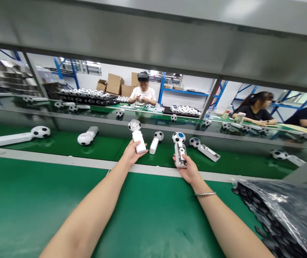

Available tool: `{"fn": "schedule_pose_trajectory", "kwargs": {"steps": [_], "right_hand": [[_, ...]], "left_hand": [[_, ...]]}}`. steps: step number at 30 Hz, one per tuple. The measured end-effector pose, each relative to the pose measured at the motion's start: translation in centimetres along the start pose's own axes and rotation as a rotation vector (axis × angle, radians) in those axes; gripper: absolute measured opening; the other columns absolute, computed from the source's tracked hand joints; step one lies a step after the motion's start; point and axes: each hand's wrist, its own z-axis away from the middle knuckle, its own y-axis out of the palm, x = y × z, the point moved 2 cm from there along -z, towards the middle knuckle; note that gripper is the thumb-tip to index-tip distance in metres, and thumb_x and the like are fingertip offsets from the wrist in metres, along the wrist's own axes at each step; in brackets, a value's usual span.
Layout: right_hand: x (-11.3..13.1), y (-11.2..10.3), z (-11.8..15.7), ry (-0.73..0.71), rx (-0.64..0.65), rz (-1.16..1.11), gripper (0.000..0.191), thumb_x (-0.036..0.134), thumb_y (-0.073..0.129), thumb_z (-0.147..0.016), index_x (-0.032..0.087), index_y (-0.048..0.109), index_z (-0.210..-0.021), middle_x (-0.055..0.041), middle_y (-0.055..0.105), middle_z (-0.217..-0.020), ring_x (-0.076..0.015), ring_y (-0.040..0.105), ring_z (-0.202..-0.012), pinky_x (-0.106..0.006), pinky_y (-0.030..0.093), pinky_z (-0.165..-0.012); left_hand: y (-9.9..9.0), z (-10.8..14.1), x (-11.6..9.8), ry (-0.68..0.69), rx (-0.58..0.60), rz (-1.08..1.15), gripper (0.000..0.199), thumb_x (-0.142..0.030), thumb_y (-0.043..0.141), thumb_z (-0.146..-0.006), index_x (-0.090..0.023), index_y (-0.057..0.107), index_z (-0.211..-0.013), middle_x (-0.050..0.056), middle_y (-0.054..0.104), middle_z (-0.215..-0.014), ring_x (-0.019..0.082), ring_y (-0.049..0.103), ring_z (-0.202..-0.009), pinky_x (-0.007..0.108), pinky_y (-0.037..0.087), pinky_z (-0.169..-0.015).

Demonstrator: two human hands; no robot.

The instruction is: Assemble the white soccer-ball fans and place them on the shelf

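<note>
My left hand [131, 153] is closed round the white handle of a football-headed device [139, 142], its head pointing away from me. In my right hand [189, 170] is a second football-headed device [180, 154]; its handle is open, with inner parts showing, and its head has a blue disc. Both are held over the green belt beyond the metal rail. Between them a smaller-looking device [154, 145] lies on the belt. Just right of my right hand lies another device with an open handle [208, 152].
More football-headed devices lie on the belt, at left [11, 139] and far right [279, 154]. A clear plastic bag of black pieces [284, 215] rests at the right of the green table [153, 215]. A metal shelf [153, 39] hangs overhead. Several people sit across.
</note>
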Motion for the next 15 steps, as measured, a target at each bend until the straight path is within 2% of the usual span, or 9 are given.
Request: {"fn": "schedule_pose_trajectory", "kwargs": {"steps": [3, 7, 11, 15], "right_hand": [[0.1, 0.0, 0.2, 0.001, -0.002, 0.008, 0.014, 0.017, 0.053, -0.074, 0.014, 0.06, -0.085, -0.0067, 0.068, -0.078, -0.0162, 0.065, -0.067, -0.023, 0.051, -0.052], [0.1, 0.1, 0.2, -0.008, -0.015, 0.005, 0.015, 0.017, 0.052, -0.074, 0.012, 0.06, -0.085, -0.0076, 0.068, -0.077, -0.0162, 0.065, -0.067, -0.023, 0.051, -0.052], [0.0, 0.0, 0.1, -0.029, -0.033, -0.003, 0.014, 0.015, 0.052, -0.074, 0.011, 0.06, -0.085, -0.0084, 0.069, -0.077, -0.0164, 0.065, -0.067, -0.022, 0.051, -0.051], [-0.1, -0.3, -0.3, -0.077, -0.072, -0.006, 0.011, 0.014, 0.052, -0.074, 0.011, 0.059, -0.082, -0.0077, 0.068, -0.072, -0.0161, 0.065, -0.065, -0.022, 0.051, -0.051]], "left_hand": [[0.1, 0.4, -0.1, 0.015, 0.059, -0.062, 0.044, -0.016, 0.064, -0.066, -0.028, 0.048, -0.106, 0.004, 0.058, -0.1, 0.022, 0.059, -0.092, 0.042, 0.051, -0.072], [-0.1, 0.3, -0.2, 0.058, 0.038, -0.192, 0.057, -0.015, 0.066, -0.061, -0.029, 0.043, -0.111, 0.004, 0.058, -0.102, 0.02, 0.061, -0.084, 0.03, 0.05, -0.062], [-0.4, -0.3, -0.1, 0.164, -0.061, -0.389, 0.059, -0.023, 0.063, -0.065, -0.027, 0.037, -0.118, 0.006, 0.057, -0.103, 0.016, 0.06, -0.076, 0.026, 0.047, -0.06], [-1.3, -0.6, -0.4, 0.303, -0.211, -0.674, 0.063, -0.027, 0.063, -0.066, -0.028, 0.037, -0.123, 0.006, 0.053, -0.104, 0.019, 0.056, -0.086, 0.028, 0.045, -0.071]]}}
